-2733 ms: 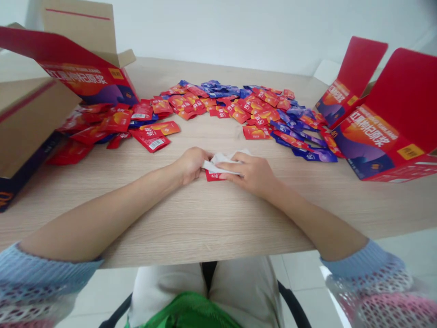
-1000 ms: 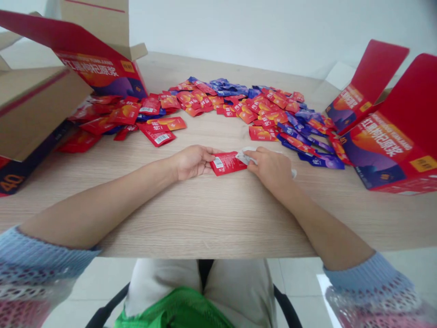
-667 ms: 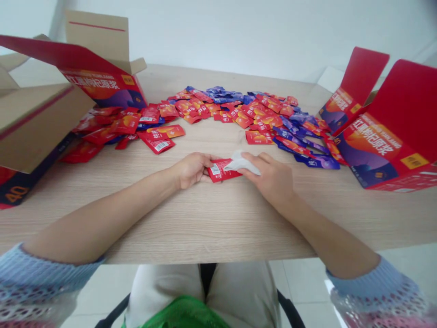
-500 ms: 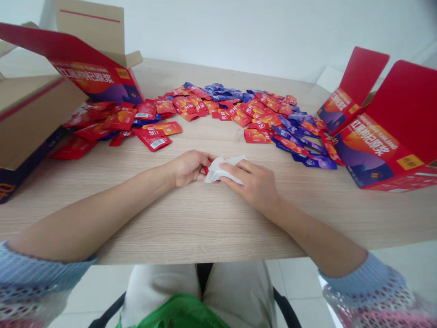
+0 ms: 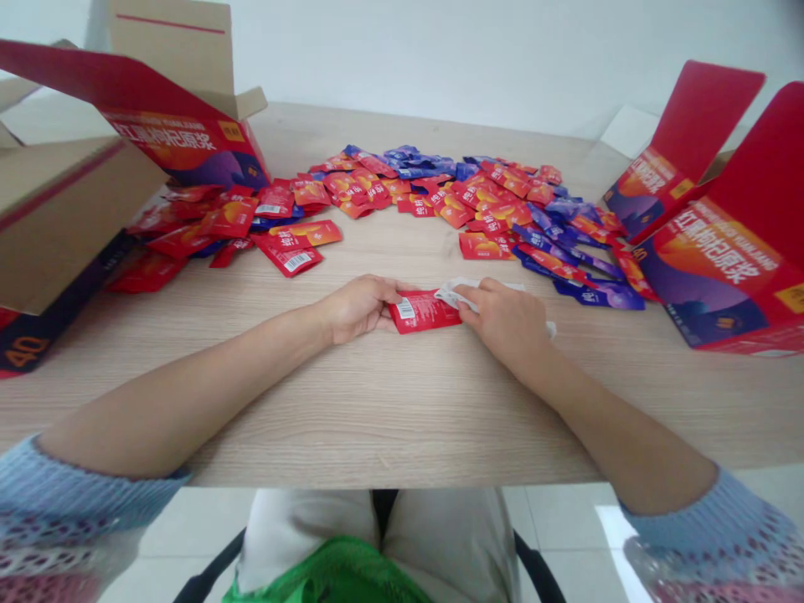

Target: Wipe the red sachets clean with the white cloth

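Low over the middle of the table, a red sachet (image 5: 430, 313) lies with its printed, barcoded side facing up. My left hand (image 5: 361, 310) is closed on the sachet's left end, thumb on top. A white tissue (image 5: 455, 291) is bunched under the fingers of my right hand (image 5: 506, 325), which is closed on it. The tissue touches the sachet's right end, and a bit of it sticks out past the right side of that hand. My right palm hides most of the tissue.
A heap of red sachets (image 5: 234, 216) lies left; more red and purple sachets (image 5: 496, 197) arc behind my hands to the right. Open red cartons (image 5: 188, 146) stand at the left, others (image 5: 722, 260) at the right. The wooden table (image 5: 377, 419) ends close to my lap.
My right hand has slid right with the tissue, from the sachet's left part to its right end. The sachet's face, covered before, now shows. My left hand keeps its hold.
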A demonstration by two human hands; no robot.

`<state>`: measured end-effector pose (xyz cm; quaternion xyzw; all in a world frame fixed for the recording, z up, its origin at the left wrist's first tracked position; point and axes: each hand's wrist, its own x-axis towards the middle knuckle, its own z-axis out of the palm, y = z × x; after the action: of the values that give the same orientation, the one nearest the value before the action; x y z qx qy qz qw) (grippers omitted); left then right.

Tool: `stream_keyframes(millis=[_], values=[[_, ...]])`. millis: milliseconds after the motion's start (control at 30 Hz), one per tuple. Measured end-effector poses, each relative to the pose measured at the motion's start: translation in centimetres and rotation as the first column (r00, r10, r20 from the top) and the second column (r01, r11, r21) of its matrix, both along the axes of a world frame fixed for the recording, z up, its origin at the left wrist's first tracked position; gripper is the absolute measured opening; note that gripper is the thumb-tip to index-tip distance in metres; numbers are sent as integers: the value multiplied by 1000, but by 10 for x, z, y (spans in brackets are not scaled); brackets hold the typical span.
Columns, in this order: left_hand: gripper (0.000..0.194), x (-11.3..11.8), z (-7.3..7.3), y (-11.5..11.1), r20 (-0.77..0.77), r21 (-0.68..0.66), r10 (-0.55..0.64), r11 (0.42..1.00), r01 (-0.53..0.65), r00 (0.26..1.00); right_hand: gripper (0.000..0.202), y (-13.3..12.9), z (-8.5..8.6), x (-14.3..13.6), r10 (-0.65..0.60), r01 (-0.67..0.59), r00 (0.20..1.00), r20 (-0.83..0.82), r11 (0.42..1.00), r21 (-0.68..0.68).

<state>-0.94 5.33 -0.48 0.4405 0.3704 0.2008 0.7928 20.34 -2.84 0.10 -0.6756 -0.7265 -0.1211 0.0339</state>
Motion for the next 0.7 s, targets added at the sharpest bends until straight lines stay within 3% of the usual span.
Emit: stream_keyframes(millis=[167,267,400,567,700], values=[[40,-10,-2,13,118,-80,-201,974,211,972,32,-1,1,12,-69,70,997,-18,997,43],[41,-12,-4,14,130,-62,-195,977,204,972,33,-12,4,5,-7,20,997,-77,985,169],[39,-7,-7,5,123,7,-126,992,127,984,34,-27,5,-21,173,-139,980,-98,948,285],[48,0,-6,-2,97,53,-101,994,96,990,32,-22,-1,-39,366,-353,926,-88,926,134],[46,0,-6,0,45,90,-93,992,89,995,32,-16,7,-30,297,-295,950,-98,955,35]])
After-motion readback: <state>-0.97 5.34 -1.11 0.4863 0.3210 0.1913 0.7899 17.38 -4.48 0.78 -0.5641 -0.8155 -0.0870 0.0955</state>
